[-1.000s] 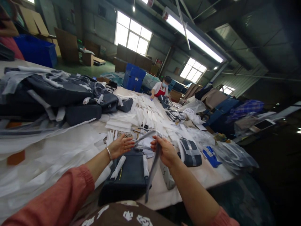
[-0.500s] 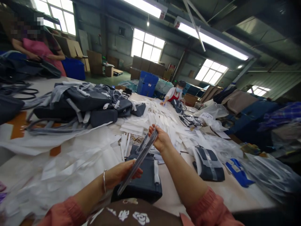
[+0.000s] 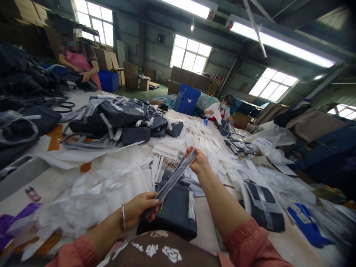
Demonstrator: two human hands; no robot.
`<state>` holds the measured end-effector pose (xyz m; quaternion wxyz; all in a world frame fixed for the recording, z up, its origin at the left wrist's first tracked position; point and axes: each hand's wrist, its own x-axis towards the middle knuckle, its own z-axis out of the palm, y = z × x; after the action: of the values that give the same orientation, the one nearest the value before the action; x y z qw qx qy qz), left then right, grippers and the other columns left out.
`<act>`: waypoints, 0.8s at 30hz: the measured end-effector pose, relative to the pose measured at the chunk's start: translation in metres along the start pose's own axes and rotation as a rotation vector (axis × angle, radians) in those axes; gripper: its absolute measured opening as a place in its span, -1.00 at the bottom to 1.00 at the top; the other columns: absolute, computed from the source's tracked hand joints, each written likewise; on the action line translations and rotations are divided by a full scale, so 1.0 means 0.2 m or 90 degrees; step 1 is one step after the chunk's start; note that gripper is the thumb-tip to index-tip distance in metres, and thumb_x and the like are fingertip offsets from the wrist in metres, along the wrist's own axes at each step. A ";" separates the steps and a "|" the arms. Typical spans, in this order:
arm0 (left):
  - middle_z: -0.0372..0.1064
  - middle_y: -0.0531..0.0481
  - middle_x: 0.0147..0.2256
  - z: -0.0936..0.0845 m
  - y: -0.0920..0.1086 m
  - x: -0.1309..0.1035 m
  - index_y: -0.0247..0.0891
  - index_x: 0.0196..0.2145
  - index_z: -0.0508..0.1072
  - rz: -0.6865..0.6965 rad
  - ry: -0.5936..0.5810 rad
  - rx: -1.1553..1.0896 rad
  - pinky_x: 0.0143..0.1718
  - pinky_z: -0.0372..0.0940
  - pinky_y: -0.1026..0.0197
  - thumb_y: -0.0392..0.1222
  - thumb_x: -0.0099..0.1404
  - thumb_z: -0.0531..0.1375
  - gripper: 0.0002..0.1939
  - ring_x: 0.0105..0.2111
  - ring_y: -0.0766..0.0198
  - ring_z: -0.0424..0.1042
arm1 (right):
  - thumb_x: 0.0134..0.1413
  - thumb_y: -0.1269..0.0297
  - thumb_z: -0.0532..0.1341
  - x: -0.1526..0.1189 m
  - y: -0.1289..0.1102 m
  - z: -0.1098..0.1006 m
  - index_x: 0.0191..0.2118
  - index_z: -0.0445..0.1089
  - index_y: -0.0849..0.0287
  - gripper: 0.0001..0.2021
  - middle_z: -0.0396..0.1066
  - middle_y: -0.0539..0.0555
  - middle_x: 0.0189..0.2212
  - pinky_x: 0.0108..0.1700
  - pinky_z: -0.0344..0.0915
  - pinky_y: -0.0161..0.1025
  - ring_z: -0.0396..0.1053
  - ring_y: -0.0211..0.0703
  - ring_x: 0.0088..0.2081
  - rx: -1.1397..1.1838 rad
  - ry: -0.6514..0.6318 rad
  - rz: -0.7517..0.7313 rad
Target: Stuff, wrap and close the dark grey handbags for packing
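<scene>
My left hand (image 3: pixel 140 209) is closed around the lower part of a dark strap (image 3: pixel 177 175) that has a shiny, see-through wrapping. At the strap's upper end, the fingers of my right hand (image 3: pixel 198 161) pinch it, so it runs taut and slanted between both hands. Below it a dark navy bag (image 3: pixel 178 211) lies on the table in front of my body. A white wrapped piece (image 3: pixel 191 207) lies along the bag's right side. Whether the strap is joined to the bag, I cannot tell.
A heap of dark bags (image 3: pixel 119 115) fills the left back. White paper sheets (image 3: pixel 111 168) cover much of the table. To the right lie a grey-and-navy bag (image 3: pixel 264 204) and a blue packet (image 3: pixel 307 224). Two co-workers stand beyond, one in a pink apron (image 3: pixel 80 63).
My left hand has gone from a loose, partly spread hold to gripping the strap. The view has turned left, and the far co-worker now lifts a white sheet.
</scene>
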<state>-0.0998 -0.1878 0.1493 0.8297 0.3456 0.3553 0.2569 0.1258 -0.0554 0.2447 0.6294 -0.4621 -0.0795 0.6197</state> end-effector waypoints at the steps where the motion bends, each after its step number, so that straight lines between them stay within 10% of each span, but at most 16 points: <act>1: 0.33 0.07 -0.57 0.00 0.00 0.00 -0.31 -0.37 0.32 0.003 0.008 -0.002 -0.67 0.14 0.40 -0.09 0.12 0.23 -0.76 -0.69 0.44 0.27 | 0.21 0.31 0.02 0.00 0.01 -0.01 -0.31 0.29 0.21 -0.85 0.44 0.02 -0.50 -0.42 0.39 -0.31 0.43 -0.27 -0.47 -0.008 -0.009 0.004; 9: 0.37 0.05 -0.55 0.03 -0.03 0.01 -0.31 -0.38 0.31 0.009 0.040 0.036 -0.70 0.07 0.43 -0.07 0.15 0.19 -0.77 -0.71 0.46 0.26 | 0.15 0.31 0.10 -0.07 0.14 -0.12 -0.21 0.33 0.25 -0.85 0.48 0.12 -0.41 -0.33 0.40 -0.24 0.48 -0.15 -0.36 -0.118 -0.167 0.056; 16: 0.37 0.03 -0.58 0.01 -0.09 -0.06 -0.35 -0.34 0.40 -0.051 -0.038 0.026 -0.65 0.05 0.41 -0.03 0.13 0.22 -0.71 -0.69 0.46 0.24 | 0.19 0.32 0.03 -0.10 0.15 -0.15 -0.23 0.32 0.26 -0.83 0.49 0.12 -0.41 -0.39 0.40 -0.26 0.48 -0.17 -0.39 -0.124 -0.118 0.033; 24: 0.50 -0.08 -0.41 0.12 0.15 -0.23 -0.31 -0.32 0.54 0.132 -0.115 0.124 -0.28 0.26 0.22 -0.10 0.11 0.26 -0.77 -0.37 0.23 0.42 | 0.17 0.31 0.05 -0.10 0.32 -0.18 -0.34 0.30 0.25 -0.85 0.41 0.02 -0.57 -0.57 0.27 -0.39 0.36 -0.30 -0.60 -0.221 -0.085 0.132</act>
<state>-0.1158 -0.2098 0.2036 0.7900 0.4806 0.2648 0.2736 0.0993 -0.1014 0.1899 0.4668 -0.5271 -0.1785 0.6873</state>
